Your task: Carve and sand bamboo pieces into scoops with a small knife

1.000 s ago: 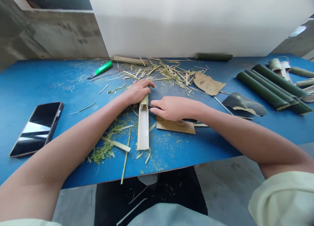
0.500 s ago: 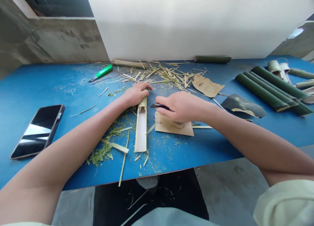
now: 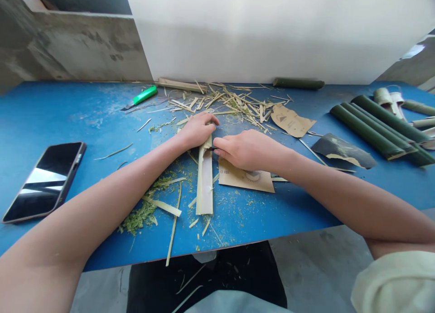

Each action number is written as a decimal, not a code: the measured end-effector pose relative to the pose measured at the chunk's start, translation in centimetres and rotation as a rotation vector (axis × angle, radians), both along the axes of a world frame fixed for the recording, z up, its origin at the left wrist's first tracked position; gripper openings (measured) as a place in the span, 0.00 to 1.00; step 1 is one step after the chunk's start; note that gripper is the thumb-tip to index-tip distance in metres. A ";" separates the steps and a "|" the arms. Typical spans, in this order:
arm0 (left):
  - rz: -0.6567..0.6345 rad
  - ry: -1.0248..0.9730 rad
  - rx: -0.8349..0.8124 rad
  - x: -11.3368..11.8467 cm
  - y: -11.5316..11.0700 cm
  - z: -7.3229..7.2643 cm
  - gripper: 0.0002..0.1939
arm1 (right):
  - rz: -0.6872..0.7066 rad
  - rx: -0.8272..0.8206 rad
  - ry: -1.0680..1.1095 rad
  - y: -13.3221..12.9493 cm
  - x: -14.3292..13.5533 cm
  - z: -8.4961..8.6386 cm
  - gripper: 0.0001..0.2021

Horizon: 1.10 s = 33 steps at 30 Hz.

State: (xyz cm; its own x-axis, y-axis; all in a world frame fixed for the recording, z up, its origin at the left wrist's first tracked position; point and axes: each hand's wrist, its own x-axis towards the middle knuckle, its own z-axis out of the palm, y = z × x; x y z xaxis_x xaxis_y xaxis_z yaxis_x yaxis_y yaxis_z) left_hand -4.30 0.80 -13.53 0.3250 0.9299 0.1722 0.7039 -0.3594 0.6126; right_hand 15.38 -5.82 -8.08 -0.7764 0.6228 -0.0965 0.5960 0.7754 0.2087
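Back against the bamboo piece point(image 3: 205, 193) comes the dark knife point(image 3: 212, 148); half a second ago its blade stood clear, to the right. Its tip now meets the notch where the open trough begins, just short of the left hand point(image 3: 200, 129). Bamboo and left hand have both slid a little rightward, and the piece has rolled, so that more of its left wall shows.

It lies on the blue counter point(image 3: 102, 132), pointing from the middle toward the front edge, its near end short of that edge. The left hand's fingers bend over the far part and press it down; the far end is hidden beneath them. The right hand point(image 3: 243, 151) has its fingers closed, pinching the knife's handle, with a brown paper piece point(image 3: 246, 178) lying partly below it.

Unchanged are the phone point(image 3: 44, 181) near the counter's left edge, the green cutter point(image 3: 145, 95) and the heap of bamboo slivers point(image 3: 234, 102) toward the back edge, the green shavings point(image 3: 139, 218) near the front edge, and the green bamboo lengths point(image 3: 377, 127) toward the right edge.
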 end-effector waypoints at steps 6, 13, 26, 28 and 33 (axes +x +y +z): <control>0.007 0.018 -0.008 0.1 0.1 0.0 0.16 | 0.056 0.085 -0.035 0.3 0.1 -0.7 0.21; -0.025 0.030 -0.008 0.4 0.5 -0.3 0.20 | 0.029 -0.020 -0.063 1.1 0.0 -0.8 0.24; -0.092 0.041 0.022 0.1 0.5 -0.2 0.20 | 0.021 -0.042 -0.031 0.3 -0.4 -0.9 0.25; -0.115 0.038 0.029 -0.1 0.5 -0.3 0.20 | 0.015 -0.085 -0.032 0.4 -0.5 -0.8 0.25; -0.109 0.028 0.045 -0.5 0.3 -0.4 0.19 | -0.001 -0.102 0.018 0.1 -0.6 -1.1 0.26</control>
State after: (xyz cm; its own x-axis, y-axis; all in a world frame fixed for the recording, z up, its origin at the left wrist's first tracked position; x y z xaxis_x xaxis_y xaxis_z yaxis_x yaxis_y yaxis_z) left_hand -4.77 1.10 -13.91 0.4292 0.8803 0.2022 0.6755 -0.4614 0.5751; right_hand 14.78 -5.75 -9.13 -0.7781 0.6110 -0.1457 0.5995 0.7916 0.1181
